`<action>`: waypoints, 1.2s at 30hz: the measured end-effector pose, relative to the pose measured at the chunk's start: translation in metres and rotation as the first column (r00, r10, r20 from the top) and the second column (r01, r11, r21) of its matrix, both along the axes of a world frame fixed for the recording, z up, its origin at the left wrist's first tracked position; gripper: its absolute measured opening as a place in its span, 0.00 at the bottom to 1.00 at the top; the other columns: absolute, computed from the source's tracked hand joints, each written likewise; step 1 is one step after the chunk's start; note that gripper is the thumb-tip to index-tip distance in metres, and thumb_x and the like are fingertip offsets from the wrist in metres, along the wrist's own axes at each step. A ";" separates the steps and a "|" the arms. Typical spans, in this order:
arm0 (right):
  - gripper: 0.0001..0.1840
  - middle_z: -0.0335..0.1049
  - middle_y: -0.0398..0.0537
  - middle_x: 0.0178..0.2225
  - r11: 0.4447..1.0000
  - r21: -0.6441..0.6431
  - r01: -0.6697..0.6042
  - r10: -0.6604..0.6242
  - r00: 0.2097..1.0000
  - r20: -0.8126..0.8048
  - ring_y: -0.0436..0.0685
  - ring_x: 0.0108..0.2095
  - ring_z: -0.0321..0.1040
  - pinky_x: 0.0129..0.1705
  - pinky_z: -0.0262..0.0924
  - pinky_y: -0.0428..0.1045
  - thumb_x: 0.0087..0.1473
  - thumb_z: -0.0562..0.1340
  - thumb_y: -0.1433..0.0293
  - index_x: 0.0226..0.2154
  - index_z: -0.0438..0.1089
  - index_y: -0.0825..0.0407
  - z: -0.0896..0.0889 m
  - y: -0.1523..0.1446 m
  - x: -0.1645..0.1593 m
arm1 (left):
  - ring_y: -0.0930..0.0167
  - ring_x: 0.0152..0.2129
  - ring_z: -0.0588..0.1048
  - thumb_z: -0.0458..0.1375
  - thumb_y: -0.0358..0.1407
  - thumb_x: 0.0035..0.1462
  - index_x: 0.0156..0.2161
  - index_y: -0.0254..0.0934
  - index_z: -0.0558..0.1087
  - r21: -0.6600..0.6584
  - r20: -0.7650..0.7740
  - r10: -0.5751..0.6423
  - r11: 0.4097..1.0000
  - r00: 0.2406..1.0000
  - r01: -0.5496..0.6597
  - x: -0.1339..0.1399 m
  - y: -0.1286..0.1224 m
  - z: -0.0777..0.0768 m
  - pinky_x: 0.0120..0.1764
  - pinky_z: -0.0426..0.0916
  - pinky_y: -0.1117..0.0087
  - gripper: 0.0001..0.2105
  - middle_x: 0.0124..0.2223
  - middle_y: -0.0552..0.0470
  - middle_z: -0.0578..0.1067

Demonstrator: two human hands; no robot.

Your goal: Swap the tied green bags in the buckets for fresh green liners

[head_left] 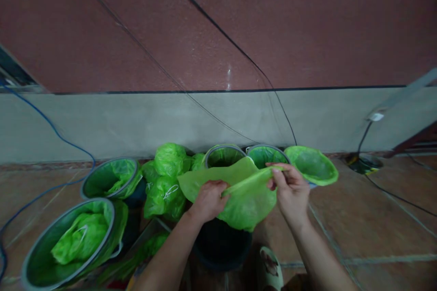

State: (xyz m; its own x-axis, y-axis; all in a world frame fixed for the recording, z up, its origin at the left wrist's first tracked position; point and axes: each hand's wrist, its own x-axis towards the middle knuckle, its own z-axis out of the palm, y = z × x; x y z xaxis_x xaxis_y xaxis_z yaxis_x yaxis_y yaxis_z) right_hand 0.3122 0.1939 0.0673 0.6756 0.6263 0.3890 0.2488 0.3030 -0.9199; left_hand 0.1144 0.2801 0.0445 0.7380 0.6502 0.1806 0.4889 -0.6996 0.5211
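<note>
A thin green plastic bag is stretched between my two hands, its upper edge pinched at both ends. My left hand grips that edge near the middle of the view, fingers closed. Farther right, my right hand pinches the edge between thumb and fingers. Part of the bag spreads away to the left, beyond my left hand. Directly below hangs over a dark bucket, whose rim is partly covered by the bag and my left forearm.
Lined buckets stand along the wall, with a green-lined one at right. Tied green bags are piled at left beside two large tubs. A blue cable and black cords cross the area. A shoe shows below.
</note>
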 end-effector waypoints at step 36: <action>0.10 0.74 0.48 0.33 0.698 0.345 0.627 -0.707 0.681 0.192 0.56 0.33 0.72 0.40 0.69 0.55 0.46 0.66 0.64 0.34 0.73 0.49 0.098 -0.102 0.025 | 0.69 0.33 0.77 0.66 0.41 0.45 0.34 0.39 0.81 -0.462 0.763 0.449 0.882 0.465 -0.094 -0.037 0.035 0.058 0.39 0.72 0.69 0.11 0.37 0.49 0.81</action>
